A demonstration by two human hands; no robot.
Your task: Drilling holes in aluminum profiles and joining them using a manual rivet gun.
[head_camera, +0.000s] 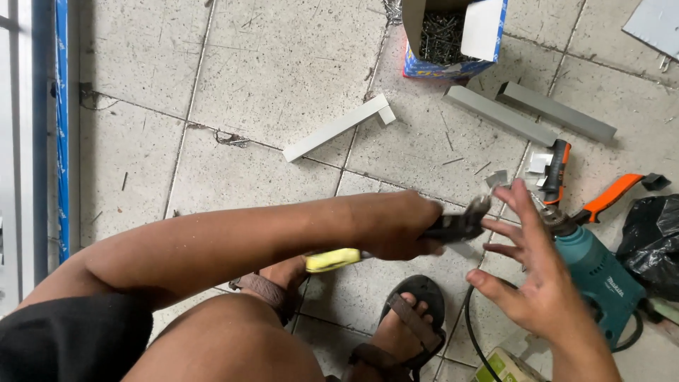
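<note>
Left hand (396,226) is gripping yellow-handled pliers (453,228), jaws nipping a small metal piece (463,249); right hand (534,272) is hovering spread beside it. Cut metal strips (339,127) lying done on floor (247,64).

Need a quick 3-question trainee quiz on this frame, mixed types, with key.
1. True or false: the left hand grips yellow-handled snips.
2. The right hand is: A) closed on the drill, B) open with fingers spread, C) out of view.
3. Fill in: the open box of screws stands at the ___ edge of the view.

Key: 1 true; 2 B, open beside the teal drill; 3 top.
</note>
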